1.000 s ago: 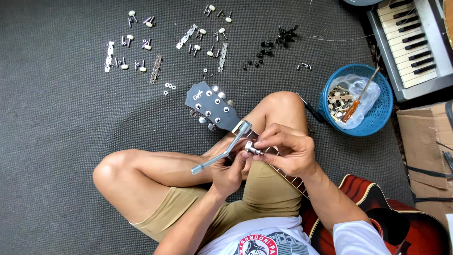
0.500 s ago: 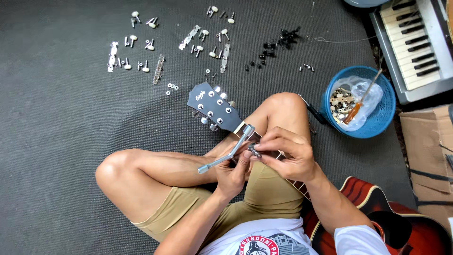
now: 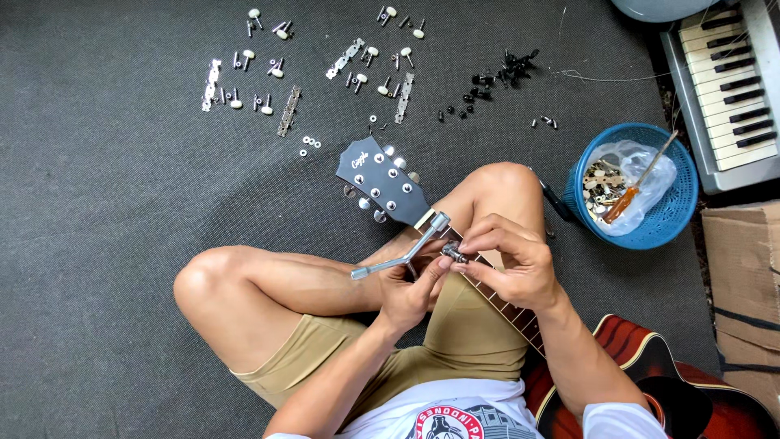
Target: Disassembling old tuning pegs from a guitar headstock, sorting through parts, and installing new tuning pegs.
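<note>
Left hand [image 3: 410, 293] grips bent metal wrench [image 3: 400, 254], long axis toward 2 o'clock; right hand [image 3: 508, 264] pinches small metal tuner part [image 3: 452, 255]; guitar headstock [image 3: 382, 180] points 10 o'clock.

Open carpet [image 3: 106, 244] leftward; parts [image 3: 268, 81], perhaps loose, ahead; basket [image 3: 674, 219] rightward.

- A brown cardboard box [image 3: 743, 284] sits at the right edge, just below the keyboard.
- A clear plastic bag [image 3: 630, 175] lies crumpled inside the blue basket [image 3: 674, 219].
- A small pale logo mark [image 3: 359, 162] sits on the dark guitar headstock [image 3: 386, 183].
</note>
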